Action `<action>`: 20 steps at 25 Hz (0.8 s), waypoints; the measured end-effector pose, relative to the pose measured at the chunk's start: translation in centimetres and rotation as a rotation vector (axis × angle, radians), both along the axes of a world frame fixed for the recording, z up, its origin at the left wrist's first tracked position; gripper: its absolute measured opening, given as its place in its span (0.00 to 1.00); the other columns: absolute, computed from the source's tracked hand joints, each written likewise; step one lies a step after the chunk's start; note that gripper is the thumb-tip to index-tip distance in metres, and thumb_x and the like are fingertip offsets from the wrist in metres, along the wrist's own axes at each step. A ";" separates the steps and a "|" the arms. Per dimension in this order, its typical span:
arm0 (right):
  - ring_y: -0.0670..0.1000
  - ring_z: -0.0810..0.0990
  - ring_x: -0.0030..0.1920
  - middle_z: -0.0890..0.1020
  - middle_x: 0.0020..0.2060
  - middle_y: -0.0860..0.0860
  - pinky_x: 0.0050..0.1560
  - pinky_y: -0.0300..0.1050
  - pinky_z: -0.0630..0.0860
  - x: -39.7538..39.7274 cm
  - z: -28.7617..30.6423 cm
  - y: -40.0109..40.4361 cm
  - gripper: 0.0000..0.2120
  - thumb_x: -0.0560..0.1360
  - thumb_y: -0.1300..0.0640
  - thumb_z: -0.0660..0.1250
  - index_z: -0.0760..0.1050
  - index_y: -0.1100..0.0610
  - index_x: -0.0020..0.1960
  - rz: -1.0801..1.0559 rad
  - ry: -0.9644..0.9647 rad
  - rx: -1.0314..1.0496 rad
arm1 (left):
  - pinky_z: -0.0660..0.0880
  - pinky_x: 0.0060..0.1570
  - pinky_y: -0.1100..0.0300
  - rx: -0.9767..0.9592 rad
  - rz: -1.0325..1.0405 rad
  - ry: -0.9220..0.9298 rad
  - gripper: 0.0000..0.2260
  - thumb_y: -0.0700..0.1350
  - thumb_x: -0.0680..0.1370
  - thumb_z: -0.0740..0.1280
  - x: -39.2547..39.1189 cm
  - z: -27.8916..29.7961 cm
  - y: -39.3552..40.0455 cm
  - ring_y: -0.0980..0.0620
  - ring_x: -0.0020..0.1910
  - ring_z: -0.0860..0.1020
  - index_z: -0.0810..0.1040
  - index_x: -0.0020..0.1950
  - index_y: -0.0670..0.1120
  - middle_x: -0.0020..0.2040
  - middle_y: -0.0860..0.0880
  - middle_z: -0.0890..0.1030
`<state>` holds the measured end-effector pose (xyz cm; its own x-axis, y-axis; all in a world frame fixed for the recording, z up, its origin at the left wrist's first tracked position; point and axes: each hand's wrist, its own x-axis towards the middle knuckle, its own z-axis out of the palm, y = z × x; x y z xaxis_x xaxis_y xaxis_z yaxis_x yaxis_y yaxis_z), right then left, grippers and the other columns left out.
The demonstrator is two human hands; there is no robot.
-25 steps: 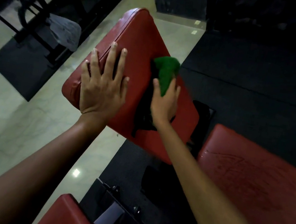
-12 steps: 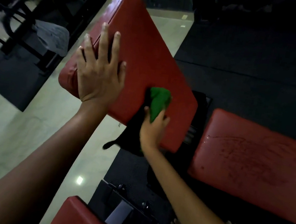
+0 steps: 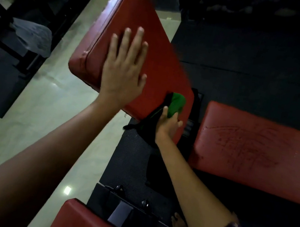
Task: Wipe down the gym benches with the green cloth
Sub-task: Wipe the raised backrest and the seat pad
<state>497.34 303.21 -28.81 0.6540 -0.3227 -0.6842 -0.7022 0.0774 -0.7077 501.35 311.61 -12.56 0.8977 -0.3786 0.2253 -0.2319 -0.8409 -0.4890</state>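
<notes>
A tilted red bench pad [image 3: 159, 60] fills the upper middle of the head view. My left hand [image 3: 123, 70] lies flat on its left half, fingers spread. My right hand [image 3: 168, 124] grips the green cloth [image 3: 176, 104] and presses it against the pad's lower right corner. A dark part of the cloth hangs down beside my right wrist. A second red bench pad [image 3: 257, 152] lies flat to the right, with scuffed streaks on its surface.
A third red pad [image 3: 86, 225] shows at the bottom edge, with a black metal frame [image 3: 122, 207] behind it. Pale tiled floor [image 3: 27, 113] is on the left, dark rubber matting [image 3: 253, 51] on the right. A grey rag [image 3: 33, 36] hangs on black equipment at the left. A bare foot [image 3: 179, 226] is below.
My right hand has dragged the green cloth down the tilted pad from its upper middle to the lower right corner. My left hand has stayed flat on the pad.
</notes>
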 end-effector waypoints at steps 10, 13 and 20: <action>0.61 0.72 0.62 0.66 0.68 0.60 0.59 0.47 0.69 1.1 -10.0 -3.5 0.21 0.81 0.45 0.55 0.66 0.52 0.71 -0.102 0.116 -0.004 | 0.49 0.70 0.37 0.197 -0.011 -0.123 0.28 0.58 0.78 0.54 -0.5 -5.0 -0.4 0.37 0.74 0.57 0.61 0.75 0.44 0.75 0.42 0.61; 0.60 0.70 0.64 0.66 0.68 0.59 0.62 0.47 0.66 0.1 -10.4 -2.7 0.22 0.80 0.46 0.56 0.65 0.53 0.72 -0.105 0.029 -0.010 | 0.45 0.71 0.39 -0.034 -0.054 -0.030 0.27 0.53 0.76 0.60 -1.8 -8.7 -2.8 0.39 0.74 0.58 0.66 0.72 0.43 0.75 0.41 0.61; 0.60 0.75 0.58 0.71 0.63 0.60 0.56 0.47 0.70 2.0 -15.8 -4.2 0.22 0.79 0.45 0.58 0.70 0.55 0.69 -0.091 0.009 -0.046 | 0.41 0.67 0.34 0.412 0.010 -0.056 0.25 0.54 0.79 0.49 -1.2 -13.6 -2.9 0.39 0.75 0.56 0.62 0.74 0.47 0.75 0.44 0.61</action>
<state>499.33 299.03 -44.61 0.6141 -0.4114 -0.6735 -0.7004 0.1091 -0.7053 500.17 308.72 -26.17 0.8926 -0.4383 0.1058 -0.1877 -0.5746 -0.7966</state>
